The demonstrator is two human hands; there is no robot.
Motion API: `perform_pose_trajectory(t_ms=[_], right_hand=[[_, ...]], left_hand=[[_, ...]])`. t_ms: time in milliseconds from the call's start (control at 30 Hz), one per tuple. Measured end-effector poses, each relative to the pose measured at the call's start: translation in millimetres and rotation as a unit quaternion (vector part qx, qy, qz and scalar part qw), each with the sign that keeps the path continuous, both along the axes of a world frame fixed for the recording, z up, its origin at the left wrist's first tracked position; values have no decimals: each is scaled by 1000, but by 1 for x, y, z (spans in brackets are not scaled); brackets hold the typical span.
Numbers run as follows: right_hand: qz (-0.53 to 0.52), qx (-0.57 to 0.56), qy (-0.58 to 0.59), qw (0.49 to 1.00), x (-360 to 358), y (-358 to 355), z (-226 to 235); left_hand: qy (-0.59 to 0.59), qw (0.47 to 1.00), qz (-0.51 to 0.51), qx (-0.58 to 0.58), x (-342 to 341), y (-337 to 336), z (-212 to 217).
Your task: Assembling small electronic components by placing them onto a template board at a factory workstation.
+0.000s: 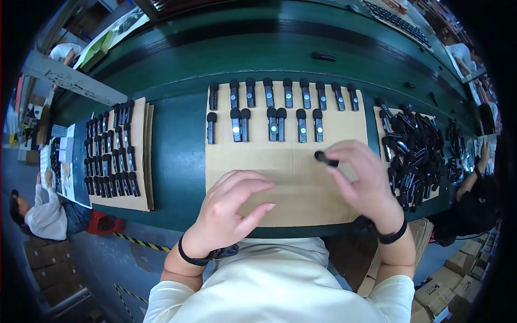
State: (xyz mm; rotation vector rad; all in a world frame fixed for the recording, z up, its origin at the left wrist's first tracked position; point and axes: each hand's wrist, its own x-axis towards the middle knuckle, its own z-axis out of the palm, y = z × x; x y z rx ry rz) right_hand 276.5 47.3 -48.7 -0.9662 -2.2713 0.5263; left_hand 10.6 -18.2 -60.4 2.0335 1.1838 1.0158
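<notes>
Black clip-on microphone [325, 158] pinched in right hand [366, 180] fingers [344, 156]; left hand [229, 210] fingers loosely spread, empty, above cardboard sheet [285, 188].

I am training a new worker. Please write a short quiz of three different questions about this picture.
1. True or false: the right hand holds a small black device.
2. Where is the loose heap of black devices? A) to the person's right B) to the left C) on the floor
3. What does the left hand hover over?

Key: 1 true. 2 A. 3 the brown cardboard sheet, holding nothing.
</notes>
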Motion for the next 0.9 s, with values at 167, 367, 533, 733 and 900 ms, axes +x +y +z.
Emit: perform_pose_trajectory(t_ms=[167, 367, 533, 733, 900], right_hand=[[-79, 57, -80, 992, 24, 33, -24], [-36, 51, -148, 987, 52, 26, -30], [-32, 55, -164, 984, 57, 28, -37], [-39, 65, -163, 984, 41, 39, -39], [-31, 62, -163, 984, 45, 42, -9]], left_hand=[[0, 1000, 5, -11, -7, 0, -5], [3, 999, 21, -42, 10, -3, 1], [2, 999, 15, -44, 12, 1, 0], [5, 999, 4, -49, 4, 4, 2], [19, 999, -9, -32, -2, 7, 20]])
